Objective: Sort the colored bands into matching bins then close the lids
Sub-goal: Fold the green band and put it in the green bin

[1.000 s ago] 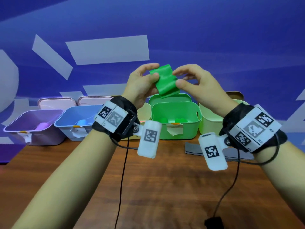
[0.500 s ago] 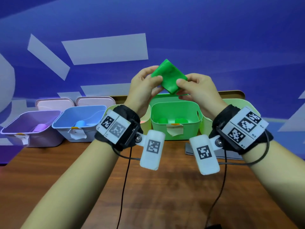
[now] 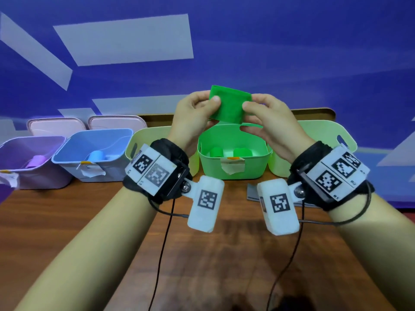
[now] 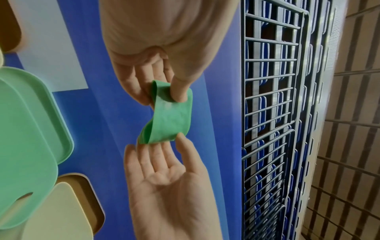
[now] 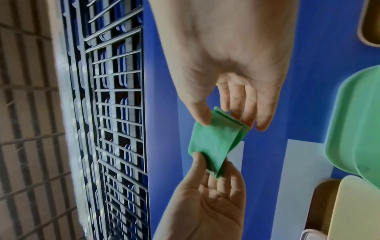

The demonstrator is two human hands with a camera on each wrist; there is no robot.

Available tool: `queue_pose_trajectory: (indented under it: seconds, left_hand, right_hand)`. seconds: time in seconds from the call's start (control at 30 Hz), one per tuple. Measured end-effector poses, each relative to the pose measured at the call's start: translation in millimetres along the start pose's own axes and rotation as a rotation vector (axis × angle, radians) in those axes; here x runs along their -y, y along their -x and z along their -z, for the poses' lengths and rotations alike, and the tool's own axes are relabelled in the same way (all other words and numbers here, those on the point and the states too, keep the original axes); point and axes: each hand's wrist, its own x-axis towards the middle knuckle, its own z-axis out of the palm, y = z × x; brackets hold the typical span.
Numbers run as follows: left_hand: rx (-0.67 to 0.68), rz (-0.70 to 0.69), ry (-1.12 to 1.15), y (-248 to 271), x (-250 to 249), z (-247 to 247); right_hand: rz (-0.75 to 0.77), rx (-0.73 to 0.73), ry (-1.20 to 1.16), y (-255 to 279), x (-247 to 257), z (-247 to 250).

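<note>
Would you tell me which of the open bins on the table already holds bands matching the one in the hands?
The bright green bin, directly below the held green band; its two rolled bands are green, whereas the purple and blue bins hold their own colours.

5 open bins [image 3: 233,162] stand in a row at the back of the table [image 3: 202,254]. 2 lids [image 3: 116,124] lean behind the 2 leftmost bins. The band [image 3: 229,106] is held above the 4th bin from the left, between the left hand [image 3: 193,117] and right hand [image 3: 269,122]; 2 rolls [image 3: 241,151] lie in that bin.
</note>
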Motion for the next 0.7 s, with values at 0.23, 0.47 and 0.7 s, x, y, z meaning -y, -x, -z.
queue_pose_trajectory:
  seconds: [0.23,0.47,0.7]
  left_hand:
    - [-0.133,0.040,-0.026,-17,20,-18]
    - [-0.133,0.115,-0.158,-47,49,-17]
    - [-0.147,0.217,-0.277,-88,80,-11]
  right_hand:
    - [-0.028,0.077,-0.047,-18,-19,12]
    - [-0.030,-0.068,0.214,-59,-32,34]
    - [-0.129,-0.156,0.279,-97,-63,47]
